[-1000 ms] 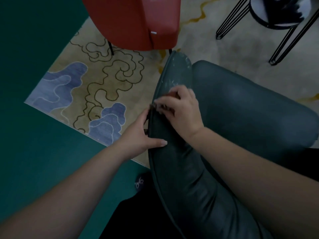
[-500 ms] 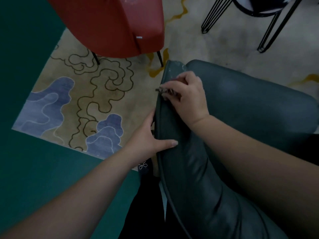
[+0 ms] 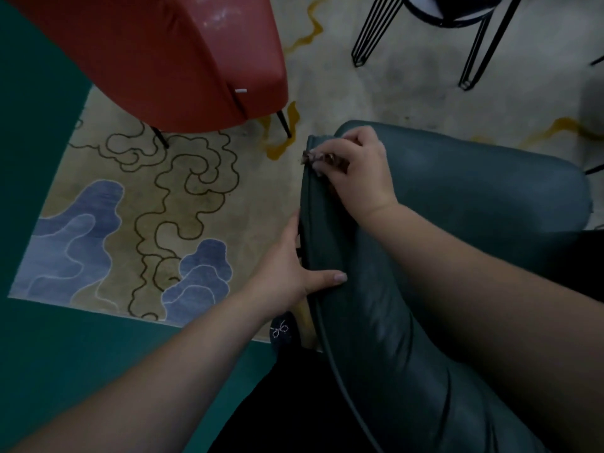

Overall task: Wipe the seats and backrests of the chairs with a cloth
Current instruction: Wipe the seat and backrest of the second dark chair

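Note:
A dark green leather chair point(image 3: 474, 197) fills the right half of the head view, its backrest rim running from the centre toward me. My right hand point(image 3: 353, 165) grips a small dark cloth point(image 3: 322, 157), mostly hidden under the fingers, and presses it on the far end of the backrest rim. My left hand point(image 3: 294, 269) holds the rim nearer to me, thumb lying on the inner face and fingers behind the back.
A red chair point(image 3: 170, 60) stands at the upper left on thin black legs. A black wire-legged stool point(image 3: 457, 24) is at the top right. A patterned rug point(image 3: 137, 217) lies on a green floor point(image 3: 39, 354). My dark shoe point(image 3: 281, 328) shows beneath the backrest.
My right hand has slid the cloth along the backrest rim toward its far end. My left hand has kept its hold on the rim. The view has shifted slightly.

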A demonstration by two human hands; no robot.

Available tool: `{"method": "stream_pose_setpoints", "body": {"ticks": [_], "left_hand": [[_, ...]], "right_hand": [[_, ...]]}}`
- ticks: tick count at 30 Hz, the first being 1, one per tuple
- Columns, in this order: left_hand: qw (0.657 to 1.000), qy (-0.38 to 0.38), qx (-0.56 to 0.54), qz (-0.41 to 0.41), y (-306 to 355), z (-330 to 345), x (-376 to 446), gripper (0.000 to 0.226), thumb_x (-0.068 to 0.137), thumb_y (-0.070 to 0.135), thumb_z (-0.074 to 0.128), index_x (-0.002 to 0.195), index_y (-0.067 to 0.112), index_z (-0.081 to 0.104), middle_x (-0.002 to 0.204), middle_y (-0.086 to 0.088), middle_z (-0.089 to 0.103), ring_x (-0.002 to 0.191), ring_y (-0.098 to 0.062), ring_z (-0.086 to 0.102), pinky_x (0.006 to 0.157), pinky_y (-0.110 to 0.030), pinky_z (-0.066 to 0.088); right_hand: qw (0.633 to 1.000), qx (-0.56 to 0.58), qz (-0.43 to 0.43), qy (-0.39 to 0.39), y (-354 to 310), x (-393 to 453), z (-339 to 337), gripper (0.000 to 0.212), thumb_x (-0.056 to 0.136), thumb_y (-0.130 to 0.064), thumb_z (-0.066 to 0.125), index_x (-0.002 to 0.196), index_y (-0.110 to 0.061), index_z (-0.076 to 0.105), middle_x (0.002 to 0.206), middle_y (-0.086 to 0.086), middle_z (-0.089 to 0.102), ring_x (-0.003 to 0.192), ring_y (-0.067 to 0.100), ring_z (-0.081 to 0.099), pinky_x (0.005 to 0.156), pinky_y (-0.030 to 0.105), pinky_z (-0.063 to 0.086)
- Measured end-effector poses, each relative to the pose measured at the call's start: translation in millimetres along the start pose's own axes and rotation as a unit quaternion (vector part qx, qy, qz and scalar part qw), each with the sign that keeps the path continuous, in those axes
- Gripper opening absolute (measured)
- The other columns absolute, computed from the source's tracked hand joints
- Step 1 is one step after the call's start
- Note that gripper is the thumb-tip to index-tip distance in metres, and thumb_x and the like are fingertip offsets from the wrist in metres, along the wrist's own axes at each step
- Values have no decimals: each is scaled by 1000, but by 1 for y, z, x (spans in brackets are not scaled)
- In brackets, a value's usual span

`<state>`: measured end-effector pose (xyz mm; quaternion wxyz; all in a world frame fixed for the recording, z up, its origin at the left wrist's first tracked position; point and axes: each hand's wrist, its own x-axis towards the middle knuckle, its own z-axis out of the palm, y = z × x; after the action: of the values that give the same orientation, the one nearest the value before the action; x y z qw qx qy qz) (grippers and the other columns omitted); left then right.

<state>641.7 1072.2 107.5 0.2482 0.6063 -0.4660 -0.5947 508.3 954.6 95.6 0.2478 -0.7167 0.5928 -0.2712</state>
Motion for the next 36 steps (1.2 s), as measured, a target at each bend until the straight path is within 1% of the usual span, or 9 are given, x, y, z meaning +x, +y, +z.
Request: {"method": "stream_pose_setpoints", "body": {"ticks": [4, 10, 13, 17, 21, 24, 27, 31, 36], "left_hand": [[1000, 6, -19, 8, 1, 0, 5, 102, 64, 14, 88, 146, 31, 29, 118, 27, 53, 96, 20, 54, 74, -2, 44], [1000, 28, 3, -1, 0, 3, 6, 95, 62, 15, 89, 137, 38, 35, 110, 32, 59, 101, 16, 56, 77, -3, 43], [999, 37, -6, -8, 2, 4, 7, 93, 65, 15, 88, 131, 48, 32, 110, 33, 60, 99, 15, 57, 76, -4, 44], [997, 79, 2, -6, 10, 6, 16, 85, 74, 18, 82, 133, 52, 31, 107, 46, 55, 100, 15, 57, 75, -4, 45], [989, 131, 63, 8, 23, 4, 45, 69, 87, 27, 68, 143, 45, 32, 121, 30, 56, 111, 10, 52, 86, -11, 48], [966, 211, 148, -16, 30, 20, 65, 57, 97, 35, 50, 149, 29, 27, 142, 8, 47, 127, -11, 46, 105, -34, 42], [934, 284, 215, -13, 32, 38, 70, 53, 99, 35, 39, 149, 21, 27, 146, -1, 44, 130, -19, 43, 106, -40, 38], [931, 289, 222, 4, 29, 38, 72, 49, 99, 30, 37, 146, 17, 32, 138, -3, 50, 122, -21, 49, 101, -40, 41], [917, 296, 266, -11, 27, 41, 71, 52, 98, 33, 35, 147, 18, 28, 134, -7, 53, 116, -28, 52, 89, -34, 40]], "right_hand": [[998, 17, -58, -32, 6, -38, -11, 18, 81, -20, 76, 99, -24, 76, 110, 5, 50, 105, 22, 48, 92, 35, 47], [985, -2, -132, -108, 9, -45, -18, 16, 82, -23, 76, 98, -25, 78, 107, 12, 55, 98, 34, 51, 81, 51, 48], [995, 47, -63, -60, 5, -13, -7, 17, 82, -19, 76, 99, -21, 77, 106, 10, 53, 102, 32, 51, 86, 47, 49], [980, 186, 63, -30, 12, -4, -5, 20, 83, -18, 76, 99, -30, 75, 106, 1, 48, 107, 20, 52, 97, 23, 45], [967, 239, 88, -7, 24, -28, -10, 27, 84, -15, 73, 103, -35, 71, 107, -3, 48, 105, 9, 51, 93, 11, 41], [941, 294, 155, 62, 31, -33, -9, 30, 87, -15, 70, 102, -41, 70, 110, -1, 51, 102, 1, 54, 90, 6, 40], [877, 393, 248, 118, 39, -22, -7, 27, 91, -21, 66, 105, -45, 69, 118, -2, 61, 103, 0, 61, 92, 17, 49], [800, 490, 318, 136, 69, -1, -7, 22, 93, -21, 65, 112, -31, 71, 114, -6, 71, 104, 5, 67, 87, 22, 55], [826, 459, 326, -19, 108, 14, 4, 25, 93, -23, 63, 115, -33, 70, 117, -7, 70, 105, 7, 66, 90, 29, 54]]}}
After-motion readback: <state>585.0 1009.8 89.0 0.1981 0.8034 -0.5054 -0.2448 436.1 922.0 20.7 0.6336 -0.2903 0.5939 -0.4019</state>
